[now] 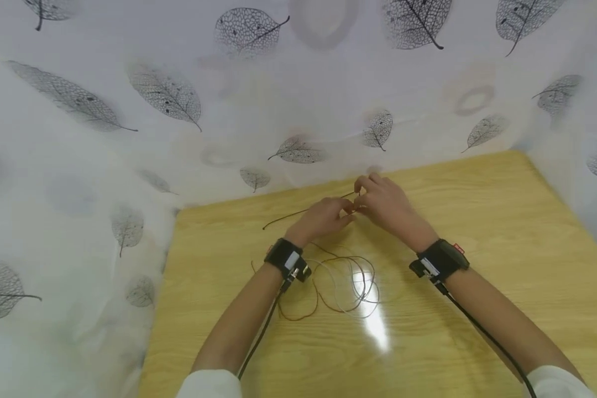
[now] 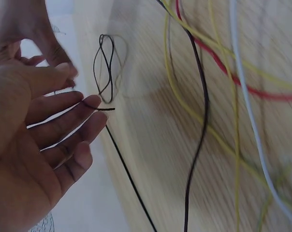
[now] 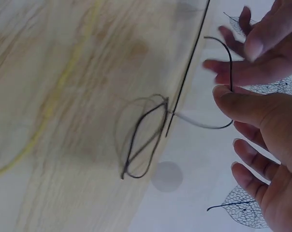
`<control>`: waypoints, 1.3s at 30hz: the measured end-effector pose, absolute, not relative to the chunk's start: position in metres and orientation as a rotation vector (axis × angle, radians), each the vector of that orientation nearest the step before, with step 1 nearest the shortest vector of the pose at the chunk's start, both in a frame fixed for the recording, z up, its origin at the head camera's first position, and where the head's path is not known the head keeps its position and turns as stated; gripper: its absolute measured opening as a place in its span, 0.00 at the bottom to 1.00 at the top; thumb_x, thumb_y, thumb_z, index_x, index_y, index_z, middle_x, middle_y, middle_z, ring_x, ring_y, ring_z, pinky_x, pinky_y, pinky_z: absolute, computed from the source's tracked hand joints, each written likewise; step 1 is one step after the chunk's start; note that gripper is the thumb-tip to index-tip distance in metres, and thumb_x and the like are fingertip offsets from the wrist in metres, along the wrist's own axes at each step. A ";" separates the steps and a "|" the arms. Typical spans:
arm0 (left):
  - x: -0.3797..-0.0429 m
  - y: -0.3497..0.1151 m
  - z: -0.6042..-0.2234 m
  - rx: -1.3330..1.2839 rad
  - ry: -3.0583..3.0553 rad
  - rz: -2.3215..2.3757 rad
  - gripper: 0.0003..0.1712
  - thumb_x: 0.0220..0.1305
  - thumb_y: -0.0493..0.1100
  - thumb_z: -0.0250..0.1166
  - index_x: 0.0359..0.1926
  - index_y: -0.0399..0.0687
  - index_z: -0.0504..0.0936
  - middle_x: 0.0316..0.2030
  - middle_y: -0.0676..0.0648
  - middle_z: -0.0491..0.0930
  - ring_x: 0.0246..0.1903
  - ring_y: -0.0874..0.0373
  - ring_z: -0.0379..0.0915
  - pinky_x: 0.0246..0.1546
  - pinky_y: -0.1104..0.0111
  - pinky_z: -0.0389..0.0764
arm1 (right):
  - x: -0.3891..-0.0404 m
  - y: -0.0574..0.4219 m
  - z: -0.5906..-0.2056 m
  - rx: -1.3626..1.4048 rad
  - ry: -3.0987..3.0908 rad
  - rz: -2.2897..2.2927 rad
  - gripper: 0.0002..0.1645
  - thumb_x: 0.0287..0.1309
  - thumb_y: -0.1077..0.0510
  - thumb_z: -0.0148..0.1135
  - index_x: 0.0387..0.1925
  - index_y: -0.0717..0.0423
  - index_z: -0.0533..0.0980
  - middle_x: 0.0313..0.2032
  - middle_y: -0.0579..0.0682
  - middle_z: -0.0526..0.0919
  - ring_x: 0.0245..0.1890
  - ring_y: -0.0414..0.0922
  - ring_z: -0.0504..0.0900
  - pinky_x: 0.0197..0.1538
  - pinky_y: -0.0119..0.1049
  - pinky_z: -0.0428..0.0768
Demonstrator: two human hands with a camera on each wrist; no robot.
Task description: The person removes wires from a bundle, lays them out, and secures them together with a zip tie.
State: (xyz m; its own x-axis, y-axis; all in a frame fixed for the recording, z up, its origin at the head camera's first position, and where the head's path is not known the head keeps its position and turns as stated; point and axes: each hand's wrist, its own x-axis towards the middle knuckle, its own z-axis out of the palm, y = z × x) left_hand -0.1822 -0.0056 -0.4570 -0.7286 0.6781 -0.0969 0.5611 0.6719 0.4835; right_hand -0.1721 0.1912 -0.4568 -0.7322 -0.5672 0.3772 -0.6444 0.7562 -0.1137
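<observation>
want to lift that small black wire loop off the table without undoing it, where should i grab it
Probably pinch the black wire loop at its crossing point near the table edge, where the strands meet, coming from the edge side beside the right hand. Gripping there should keep the twisted loop shut.

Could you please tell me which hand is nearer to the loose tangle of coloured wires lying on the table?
Left. The left hand sits just beyond the coloured wires; the right hand is further off, pinching the black wire.
</observation>
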 end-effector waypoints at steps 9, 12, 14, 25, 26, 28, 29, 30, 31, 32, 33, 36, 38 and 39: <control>-0.181 0.005 -0.449 0.952 2.775 0.748 0.10 0.69 0.48 0.60 0.39 0.52 0.86 0.25 0.61 0.82 0.17 0.65 0.67 0.19 0.72 0.67 | -0.166 0.198 -0.439 0.911 -2.640 0.198 0.07 0.48 0.54 0.74 0.33 0.42 0.87 0.29 0.39 0.86 0.33 0.44 0.74 0.39 0.39 0.68; -0.180 -0.004 -0.448 0.975 2.803 0.774 0.10 0.69 0.50 0.59 0.38 0.54 0.85 0.24 0.62 0.81 0.16 0.65 0.67 0.17 0.71 0.66 | -0.165 0.204 -0.436 0.913 -2.580 0.169 0.09 0.47 0.54 0.74 0.33 0.40 0.87 0.29 0.39 0.87 0.33 0.45 0.75 0.39 0.40 0.69; -0.178 -0.012 -0.446 0.980 2.833 0.772 0.10 0.69 0.52 0.59 0.37 0.57 0.85 0.24 0.63 0.81 0.16 0.66 0.66 0.16 0.71 0.66 | -0.166 0.211 -0.436 0.923 -2.538 0.146 0.11 0.45 0.55 0.75 0.34 0.38 0.87 0.28 0.39 0.87 0.33 0.46 0.75 0.38 0.41 0.69; -0.151 -0.083 -0.431 0.896 2.972 0.820 0.11 0.68 0.53 0.59 0.30 0.62 0.84 0.25 0.64 0.80 0.13 0.64 0.62 0.13 0.69 0.62 | -0.157 0.238 -0.431 0.913 -2.496 0.221 0.08 0.50 0.54 0.72 0.35 0.40 0.87 0.29 0.40 0.87 0.34 0.47 0.74 0.41 0.43 0.69; -0.148 -0.090 -0.430 0.884 2.988 0.805 0.11 0.68 0.52 0.59 0.30 0.62 0.84 0.25 0.64 0.79 0.13 0.65 0.62 0.13 0.69 0.62 | -0.156 0.239 -0.431 0.914 -2.488 0.228 0.08 0.50 0.54 0.72 0.35 0.41 0.87 0.29 0.40 0.87 0.34 0.47 0.74 0.42 0.44 0.69; -0.142 -0.104 -0.429 0.866 3.022 0.775 0.11 0.68 0.53 0.59 0.28 0.63 0.83 0.25 0.63 0.79 0.14 0.65 0.61 0.14 0.69 0.62 | -0.153 0.242 -0.431 0.912 -2.473 0.235 0.08 0.50 0.55 0.72 0.35 0.41 0.87 0.29 0.41 0.87 0.34 0.47 0.75 0.42 0.44 0.69; -0.139 -0.111 -0.429 0.851 3.043 0.759 0.11 0.68 0.53 0.59 0.29 0.63 0.83 0.24 0.63 0.79 0.14 0.65 0.61 0.14 0.69 0.62 | -0.152 0.244 -0.431 0.903 -2.469 0.236 0.08 0.49 0.55 0.72 0.35 0.41 0.87 0.29 0.41 0.87 0.34 0.47 0.75 0.42 0.44 0.69; -0.137 -0.118 -0.428 0.833 3.056 0.752 0.11 0.68 0.53 0.59 0.29 0.64 0.83 0.23 0.62 0.79 0.14 0.65 0.61 0.14 0.69 0.62 | -0.150 0.245 -0.431 0.891 -2.467 0.243 0.08 0.49 0.55 0.72 0.35 0.42 0.87 0.28 0.41 0.87 0.34 0.47 0.75 0.42 0.45 0.69; -0.134 -0.125 -0.427 0.825 3.069 0.753 0.11 0.68 0.53 0.60 0.29 0.64 0.83 0.22 0.62 0.79 0.14 0.65 0.61 0.14 0.68 0.61 | -0.148 0.247 -0.431 0.879 -2.467 0.250 0.09 0.49 0.55 0.72 0.35 0.42 0.87 0.28 0.41 0.87 0.34 0.47 0.75 0.42 0.45 0.69; -0.131 -0.133 -0.426 0.813 3.075 0.767 0.11 0.68 0.52 0.60 0.28 0.65 0.83 0.21 0.61 0.78 0.14 0.64 0.60 0.15 0.68 0.61 | -0.146 0.249 -0.430 0.867 -2.468 0.256 0.09 0.48 0.55 0.73 0.35 0.42 0.87 0.28 0.41 0.87 0.34 0.47 0.75 0.41 0.45 0.69; -0.127 -0.141 -0.425 0.805 3.085 0.781 0.11 0.68 0.52 0.60 0.27 0.65 0.83 0.21 0.62 0.77 0.14 0.64 0.60 0.15 0.68 0.61 | -0.144 0.250 -0.429 0.861 -2.465 0.261 0.09 0.48 0.55 0.73 0.34 0.43 0.87 0.27 0.42 0.87 0.33 0.48 0.75 0.42 0.45 0.69; -0.118 -0.167 -0.426 0.770 3.108 0.845 0.10 0.67 0.51 0.61 0.28 0.65 0.83 0.21 0.62 0.78 0.15 0.64 0.62 0.15 0.68 0.62 | -0.138 0.251 -0.425 0.834 -2.482 0.267 0.08 0.48 0.55 0.73 0.34 0.44 0.87 0.27 0.43 0.87 0.33 0.48 0.74 0.43 0.47 0.70; -0.112 -0.185 -0.427 0.733 3.117 0.892 0.09 0.67 0.51 0.62 0.29 0.65 0.84 0.22 0.63 0.78 0.16 0.65 0.64 0.15 0.68 0.62 | -0.135 0.253 -0.423 0.823 -2.480 0.265 0.08 0.47 0.55 0.73 0.33 0.44 0.87 0.26 0.43 0.87 0.33 0.49 0.75 0.44 0.48 0.70; -0.110 -0.194 -0.428 0.712 3.117 0.914 0.09 0.67 0.51 0.62 0.29 0.66 0.84 0.23 0.64 0.79 0.16 0.65 0.64 0.14 0.68 0.62 | -0.133 0.254 -0.422 0.820 -2.476 0.273 0.08 0.47 0.55 0.74 0.33 0.44 0.87 0.26 0.44 0.86 0.33 0.49 0.75 0.44 0.49 0.70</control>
